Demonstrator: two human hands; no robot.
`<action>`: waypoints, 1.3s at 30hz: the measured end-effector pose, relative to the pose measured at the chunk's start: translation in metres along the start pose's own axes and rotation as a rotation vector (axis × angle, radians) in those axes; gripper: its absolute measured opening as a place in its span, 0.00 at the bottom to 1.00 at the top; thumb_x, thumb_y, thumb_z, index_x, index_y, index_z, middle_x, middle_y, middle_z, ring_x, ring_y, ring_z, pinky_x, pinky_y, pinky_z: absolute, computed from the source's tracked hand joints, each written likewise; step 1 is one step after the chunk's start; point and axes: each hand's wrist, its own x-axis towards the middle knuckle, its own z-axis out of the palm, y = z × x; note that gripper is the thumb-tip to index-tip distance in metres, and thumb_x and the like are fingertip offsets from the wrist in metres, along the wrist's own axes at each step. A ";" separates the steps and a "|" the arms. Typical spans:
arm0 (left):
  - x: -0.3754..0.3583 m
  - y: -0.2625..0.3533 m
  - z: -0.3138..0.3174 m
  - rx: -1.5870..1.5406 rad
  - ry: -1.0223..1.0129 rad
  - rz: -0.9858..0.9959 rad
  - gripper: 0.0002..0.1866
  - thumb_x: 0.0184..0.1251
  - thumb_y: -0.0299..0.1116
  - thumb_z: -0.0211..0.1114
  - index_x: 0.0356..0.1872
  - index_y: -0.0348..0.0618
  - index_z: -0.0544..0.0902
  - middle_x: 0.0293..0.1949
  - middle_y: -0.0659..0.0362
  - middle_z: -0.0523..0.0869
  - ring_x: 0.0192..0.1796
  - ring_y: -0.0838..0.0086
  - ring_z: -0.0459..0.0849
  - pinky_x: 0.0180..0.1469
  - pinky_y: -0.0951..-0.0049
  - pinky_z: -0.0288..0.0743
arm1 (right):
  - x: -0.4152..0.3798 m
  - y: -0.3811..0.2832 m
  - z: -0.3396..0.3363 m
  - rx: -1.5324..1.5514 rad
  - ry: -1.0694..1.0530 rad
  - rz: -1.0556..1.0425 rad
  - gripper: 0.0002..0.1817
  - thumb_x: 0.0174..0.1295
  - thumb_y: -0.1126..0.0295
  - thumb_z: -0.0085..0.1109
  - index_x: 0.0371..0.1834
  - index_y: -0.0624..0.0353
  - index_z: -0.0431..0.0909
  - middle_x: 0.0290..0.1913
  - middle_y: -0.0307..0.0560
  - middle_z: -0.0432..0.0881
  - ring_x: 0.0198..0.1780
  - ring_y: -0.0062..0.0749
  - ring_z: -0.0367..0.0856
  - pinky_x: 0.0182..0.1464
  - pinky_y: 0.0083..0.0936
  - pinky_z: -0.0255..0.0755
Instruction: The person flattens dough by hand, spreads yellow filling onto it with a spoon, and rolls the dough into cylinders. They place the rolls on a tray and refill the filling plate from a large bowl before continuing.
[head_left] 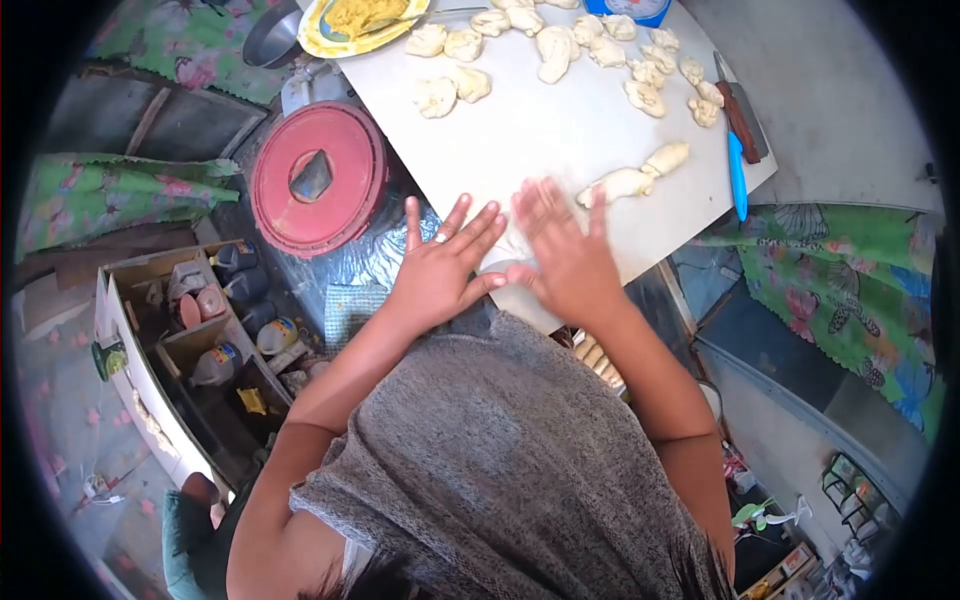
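At the near edge of a white board (pixel 500 145), my left hand (pixel 440 262) lies flat with its fingers spread, a ring on one finger. Beside it, my right hand (pixel 570 255) is stretched out palm down, its fingertips smeared by motion. The thumbs nearly meet. Something pale shows between the hands, too blurred to name, and whatever lies under the palms is hidden. Just beyond my right hand rests a long twisted piece of dough (pixel 620 184). Several dough lumps (pixel 555 52) are spread along the far part of the board.
A yellow-rimmed plate (pixel 312 38) of yellow filling with a spoon stands far left, near a blue scale (pixel 650 12). A knife (pixel 740 120) and a blue-handled tool (pixel 738 175) lie at the right edge. A red-lidded bucket (pixel 345 210) stands left of the board.
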 end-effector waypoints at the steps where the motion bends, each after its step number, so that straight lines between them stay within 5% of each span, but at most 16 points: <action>1: -0.003 -0.001 -0.003 0.038 -0.034 -0.021 0.36 0.66 0.64 0.47 0.70 0.55 0.66 0.73 0.64 0.63 0.77 0.62 0.50 0.68 0.30 0.20 | -0.008 -0.004 0.008 -0.002 0.006 0.006 0.42 0.65 0.39 0.40 0.76 0.54 0.49 0.77 0.45 0.51 0.78 0.35 0.46 0.70 0.69 0.23; 5: -0.011 -0.002 -0.011 -0.024 -0.041 -0.023 0.37 0.66 0.63 0.48 0.71 0.54 0.64 0.73 0.63 0.62 0.78 0.63 0.48 0.68 0.32 0.18 | -0.021 -0.016 0.017 0.021 -0.171 0.006 0.43 0.63 0.38 0.43 0.75 0.54 0.51 0.76 0.45 0.53 0.78 0.36 0.47 0.71 0.67 0.28; 8: -0.012 -0.004 -0.004 -0.141 0.081 0.032 0.39 0.66 0.64 0.48 0.72 0.52 0.61 0.74 0.60 0.60 0.78 0.64 0.47 0.69 0.33 0.18 | -0.018 -0.021 0.027 0.108 0.007 -0.043 0.43 0.62 0.39 0.46 0.74 0.54 0.55 0.76 0.45 0.55 0.77 0.32 0.48 0.73 0.62 0.30; 11: -0.021 0.000 -0.005 -0.054 -0.096 0.002 0.41 0.65 0.64 0.48 0.73 0.49 0.59 0.74 0.58 0.58 0.78 0.63 0.48 0.69 0.33 0.17 | -0.031 -0.027 0.029 0.173 -0.085 -0.040 0.42 0.62 0.39 0.46 0.74 0.53 0.55 0.76 0.44 0.55 0.77 0.32 0.48 0.74 0.59 0.31; 14: -0.025 0.000 -0.005 -0.046 -0.066 -0.019 0.41 0.65 0.65 0.48 0.73 0.49 0.60 0.74 0.59 0.59 0.78 0.64 0.48 0.70 0.35 0.17 | -0.042 -0.017 0.015 0.107 -0.204 -0.111 0.42 0.63 0.40 0.47 0.74 0.54 0.54 0.76 0.45 0.55 0.77 0.33 0.49 0.74 0.58 0.31; 17: -0.015 0.010 0.000 -0.014 -0.016 0.077 0.40 0.65 0.64 0.50 0.72 0.50 0.62 0.74 0.58 0.60 0.77 0.65 0.50 0.71 0.35 0.20 | -0.051 -0.008 0.016 0.105 -0.034 -0.030 0.41 0.63 0.40 0.46 0.74 0.55 0.55 0.76 0.47 0.55 0.77 0.34 0.50 0.74 0.57 0.30; 23: -0.019 0.028 -0.005 -0.017 -0.130 0.024 0.40 0.64 0.62 0.52 0.71 0.47 0.63 0.73 0.57 0.61 0.76 0.67 0.55 0.72 0.35 0.26 | -0.051 0.007 0.002 0.028 -0.236 -0.021 0.41 0.64 0.41 0.45 0.74 0.55 0.54 0.76 0.48 0.55 0.77 0.35 0.50 0.75 0.54 0.29; 25: -0.011 0.035 0.003 0.019 -0.015 0.036 0.41 0.63 0.63 0.53 0.71 0.46 0.62 0.73 0.56 0.60 0.75 0.66 0.57 0.72 0.36 0.27 | -0.035 0.012 0.012 0.074 0.022 -0.038 0.41 0.64 0.40 0.44 0.74 0.56 0.56 0.75 0.48 0.56 0.77 0.35 0.51 0.74 0.58 0.27; 31: -0.013 0.035 0.004 -0.072 -0.007 0.010 0.42 0.64 0.63 0.53 0.73 0.46 0.59 0.73 0.53 0.60 0.76 0.64 0.56 0.72 0.36 0.28 | -0.038 0.021 -0.001 0.012 -0.200 -0.002 0.39 0.66 0.43 0.44 0.74 0.57 0.55 0.75 0.49 0.56 0.77 0.37 0.51 0.75 0.54 0.30; 33: 0.001 0.028 0.001 -0.086 0.133 0.010 0.42 0.65 0.63 0.51 0.73 0.44 0.58 0.73 0.52 0.59 0.76 0.63 0.55 0.72 0.36 0.28 | -0.014 0.025 0.003 0.187 0.112 0.001 0.37 0.67 0.45 0.45 0.74 0.56 0.56 0.75 0.49 0.58 0.76 0.36 0.52 0.73 0.61 0.28; 35: 0.024 0.010 0.001 0.016 0.213 -0.025 0.42 0.66 0.62 0.49 0.73 0.43 0.58 0.73 0.51 0.59 0.76 0.62 0.55 0.72 0.36 0.29 | 0.016 0.025 0.011 0.186 0.182 -0.041 0.36 0.68 0.47 0.45 0.74 0.55 0.56 0.75 0.49 0.57 0.76 0.37 0.52 0.73 0.62 0.28; 39: 0.032 -0.016 -0.012 -0.012 -0.036 -0.011 0.40 0.70 0.59 0.46 0.73 0.39 0.55 0.73 0.48 0.58 0.77 0.59 0.51 0.73 0.40 0.28 | 0.066 0.024 0.000 0.058 0.099 0.008 0.28 0.66 0.51 0.49 0.65 0.55 0.69 0.68 0.51 0.68 0.72 0.38 0.61 0.74 0.53 0.37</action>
